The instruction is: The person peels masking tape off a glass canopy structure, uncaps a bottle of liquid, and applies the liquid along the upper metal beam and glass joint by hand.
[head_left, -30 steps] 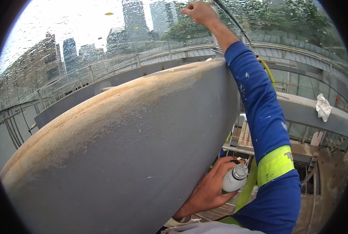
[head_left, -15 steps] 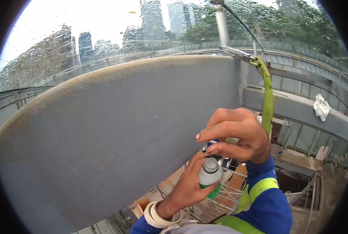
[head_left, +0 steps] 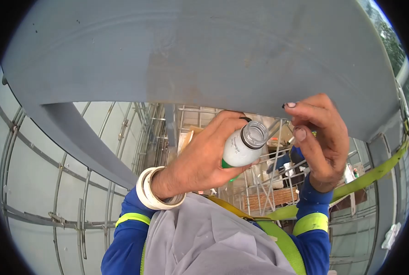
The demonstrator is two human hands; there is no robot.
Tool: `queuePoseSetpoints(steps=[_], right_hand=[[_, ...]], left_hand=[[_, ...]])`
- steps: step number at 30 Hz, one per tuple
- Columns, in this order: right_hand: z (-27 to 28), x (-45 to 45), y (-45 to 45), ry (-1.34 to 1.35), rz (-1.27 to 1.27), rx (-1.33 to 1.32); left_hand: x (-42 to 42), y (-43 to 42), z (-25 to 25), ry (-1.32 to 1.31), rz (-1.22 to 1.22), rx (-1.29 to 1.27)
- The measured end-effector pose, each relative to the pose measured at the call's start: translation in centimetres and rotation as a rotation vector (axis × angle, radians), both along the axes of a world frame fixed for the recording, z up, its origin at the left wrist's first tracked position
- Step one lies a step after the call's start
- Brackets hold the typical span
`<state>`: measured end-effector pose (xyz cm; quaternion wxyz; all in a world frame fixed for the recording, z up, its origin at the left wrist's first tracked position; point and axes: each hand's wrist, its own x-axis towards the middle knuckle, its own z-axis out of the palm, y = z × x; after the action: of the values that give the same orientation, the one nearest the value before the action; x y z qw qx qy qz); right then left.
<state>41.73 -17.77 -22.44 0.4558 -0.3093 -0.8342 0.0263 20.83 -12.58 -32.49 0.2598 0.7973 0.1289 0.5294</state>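
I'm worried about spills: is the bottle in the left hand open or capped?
Open. The bottle in the left hand shows a bare, clear neck with no cap on it.

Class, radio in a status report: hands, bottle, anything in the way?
Left hand gripping bottle, mouth uncapped. Right hand raised beside it, fingers part curled. Big grey beam just beyond both.

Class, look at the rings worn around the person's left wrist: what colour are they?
The rings are creamy white, which shows best in the head view.

The white-and-green bottle (head_left: 242, 147) points upward, uncapped
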Motion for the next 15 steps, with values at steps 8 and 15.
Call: queuePoseSetpoints(steps=[8, 15], right_hand=[[-1.7, -6.3, 1.8, -0.109, 0.158, -0.236], [-1.8, -9.8, 4.0, -0.248, 0.266, -0.316]], left_hand=[[-5.9, -1.2, -1.7, 0.023, 0.436, -0.016], [-8.8, -1.7, -2.8, 0.053, 0.654, 0.043]])
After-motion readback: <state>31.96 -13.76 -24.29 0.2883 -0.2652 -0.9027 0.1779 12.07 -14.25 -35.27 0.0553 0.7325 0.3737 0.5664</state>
